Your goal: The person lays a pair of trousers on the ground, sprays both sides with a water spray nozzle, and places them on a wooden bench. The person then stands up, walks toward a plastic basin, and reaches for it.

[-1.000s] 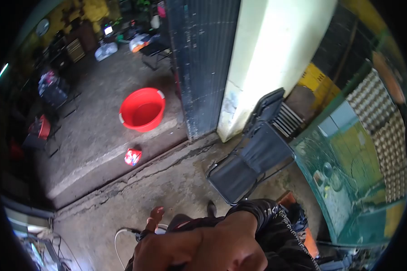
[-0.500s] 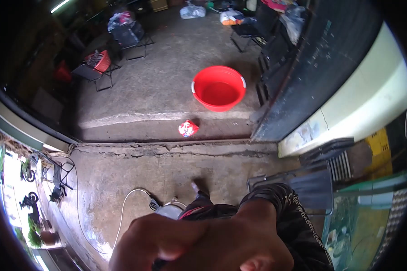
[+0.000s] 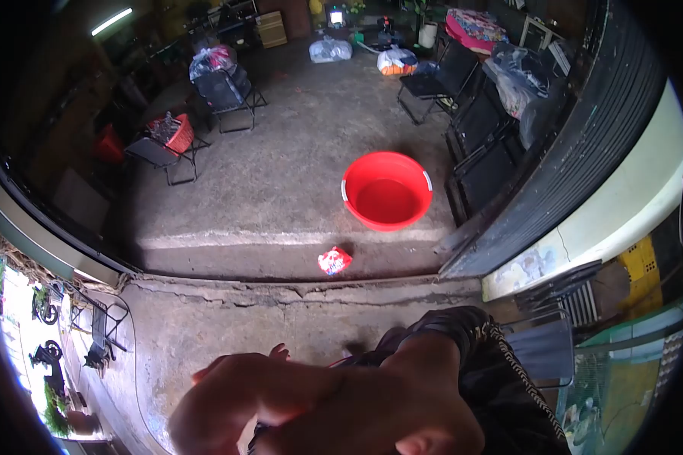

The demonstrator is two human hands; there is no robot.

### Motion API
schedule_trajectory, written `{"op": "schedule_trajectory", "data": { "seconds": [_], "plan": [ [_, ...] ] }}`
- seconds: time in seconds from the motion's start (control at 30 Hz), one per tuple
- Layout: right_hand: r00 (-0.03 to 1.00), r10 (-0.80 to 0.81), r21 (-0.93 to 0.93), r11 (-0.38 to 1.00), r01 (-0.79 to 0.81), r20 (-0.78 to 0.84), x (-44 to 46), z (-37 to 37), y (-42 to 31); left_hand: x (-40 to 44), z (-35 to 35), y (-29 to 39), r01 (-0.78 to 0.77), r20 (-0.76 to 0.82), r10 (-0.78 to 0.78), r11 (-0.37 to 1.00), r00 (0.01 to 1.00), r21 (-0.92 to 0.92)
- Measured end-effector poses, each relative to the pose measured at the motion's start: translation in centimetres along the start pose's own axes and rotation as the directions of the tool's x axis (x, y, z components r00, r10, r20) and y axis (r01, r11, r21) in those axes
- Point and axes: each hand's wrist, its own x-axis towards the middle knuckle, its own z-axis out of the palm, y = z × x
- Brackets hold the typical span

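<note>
Bare skin of my hands and forearms fills the bottom of the head view, dark and blurred, very close to the camera. My right hand (image 3: 410,402) is at bottom centre, below a dark patterned sleeve (image 3: 501,349); its grip is hidden. My left hand (image 3: 239,387) is at lower left, and a few fingertips show past its upper edge; what it holds, if anything, cannot be seen. Both hands are well apart from the red plastic tub (image 3: 387,226) with white handles on the floor and from a red and white packet (image 3: 335,261) on the step in front of it.
Folding chairs (image 3: 224,95) stand at left, one bearing a red basket (image 3: 180,135). More black chairs (image 3: 482,125) line the right, beside a dark folding shutter (image 3: 577,136). Plastic bags (image 3: 331,51) lie at the back. A cracked threshold (image 3: 281,292) crosses the floor.
The view has tilted up, so the tub and packet sit lower and more of the room's back shows. The cable and round metal object by my legs are out of sight. Fingertips now show at lower left.
</note>
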Motion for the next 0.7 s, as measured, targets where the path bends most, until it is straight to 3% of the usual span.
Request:
{"op": "schedule_trajectory", "data": {
  "seconds": [0.03,0.07,0.13,0.27,0.37,0.53,0.6,0.63,0.67,0.7],
  "plan": [
    [1.0,-0.001,0.026,1.0,0.001,-0.011,0.5,-0.3,0.2,2.2,0.2,1.1,-0.383,0.281,0.586,0.753,0.76,-0.535],
    [1.0,-0.001,0.051,0.999,0.003,-0.021,0.9,-0.7,0.3,1.4,0.9,1.2,0.033,-0.024,-0.034,0.999,0.999,-0.012],
    [1.0,-0.001,0.056,0.998,0.0,0.018,1.8,-1.6,0.4,0.3,2.7,2.0,0.261,-0.113,-0.253,0.963,0.961,0.06],
    [0.999,-0.011,0.013,1.0,0.01,0.045,2.9,-3.6,-0.1,-4.5,5.8,-0.1,0.384,0.058,-0.414,0.881,0.908,0.276],
    [0.999,0.01,-0.024,1.0,-0.008,0.051,3.5,-4.3,-0.3,-6.1,5.8,-0.2,0.406,0.084,-0.477,0.816,0.875,0.412],
    [0.999,0.047,-0.207,0.977,-0.045,0.006,4.8,-5.0,-0.4,-4.5,5.4,0.1,0.444,0.041,-0.505,0.791,0.862,0.421],
    [0.994,0.031,-0.103,0.994,-0.042,-0.102,4.7,-3.7,-0.1,-3.4,5.3,0.1,0.467,0.022,-0.512,0.798,0.858,0.382],
    [0.973,0.122,0.548,0.836,0.006,-0.197,3.9,-2.2,0.4,-3.0,5.4,0.4,0.482,0.011,-0.518,0.803,0.855,0.351],
    [0.941,0.263,0.943,0.306,0.127,-0.212,3.5,-1.1,0.7,-2.5,5.3,0.5,0.498,0.001,-0.525,0.809,0.851,0.313],
    [0.986,0.167,1.0,-0.025,0.012,-0.007,3.5,-2.0,1.8,-2.1,5.3,0.5,0.512,-0.009,-0.529,0.818,0.849,0.263]
  ]
}}
